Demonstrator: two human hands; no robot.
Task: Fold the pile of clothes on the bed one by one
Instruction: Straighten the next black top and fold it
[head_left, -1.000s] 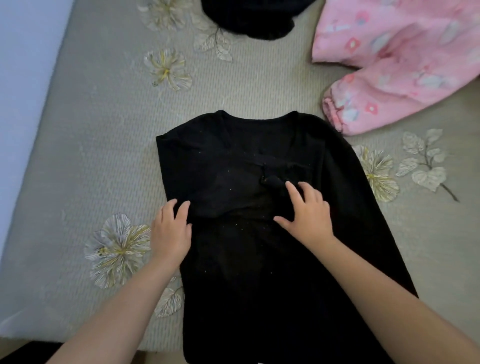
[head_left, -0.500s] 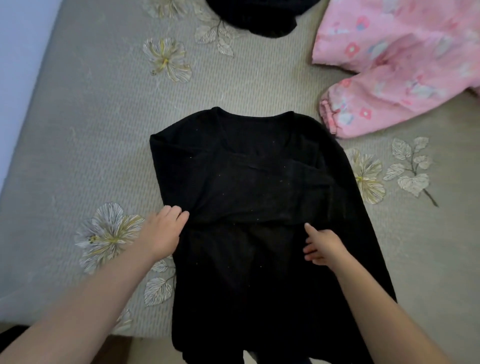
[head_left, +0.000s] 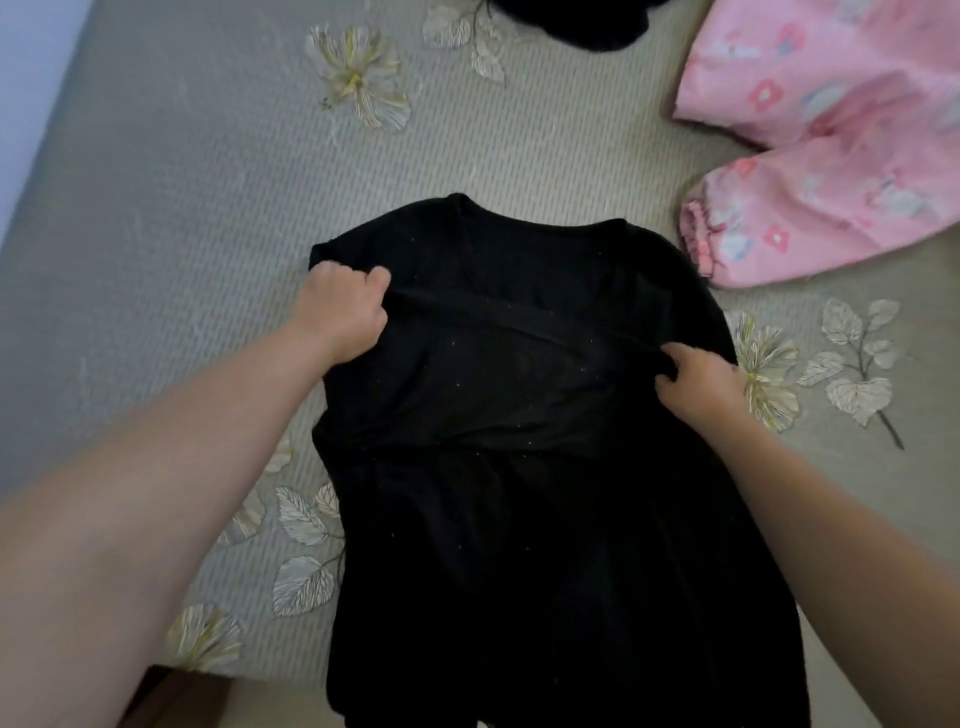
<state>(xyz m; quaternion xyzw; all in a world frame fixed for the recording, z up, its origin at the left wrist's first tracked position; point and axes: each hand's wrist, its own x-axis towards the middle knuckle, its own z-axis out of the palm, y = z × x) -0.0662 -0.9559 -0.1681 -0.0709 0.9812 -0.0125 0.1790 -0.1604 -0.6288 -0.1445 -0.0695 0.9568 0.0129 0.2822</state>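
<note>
While the black top (head_left: 519, 415) lies flat on the bed (head_left: 182, 234) with its neckline away from the person and its hem hanging over the near edge, both hands are working at a band of cloth that runs across the chest from one to the other. Seen from the head camera, the only view, the left hand (head_left: 340, 312) is clenched on the fabric near the left shoulder, knuckles up, with cloth gathered under the curled fingers. The right hand (head_left: 696, 382) pinches the other end of the band at the right side, fingertips closed on a small ridge of cloth. Between the hands the band looks drawn fairly taut, probably a sleeve or folded edge laid across the body, and gripping it at both ends would keep it straight and let it be set down without wrinkles. The top sits spread between the forearms, which suits folding in place: the bed carries the weight and the hands only steer the edges. Beyond the right hand, apart from the top, lies a pink garment (head_left: 831, 156), and beyond both hands a dark heap (head_left: 571, 26) sits at the far edge of view; these seem to be waiting their turn, so the task looks far from finished.
</note>
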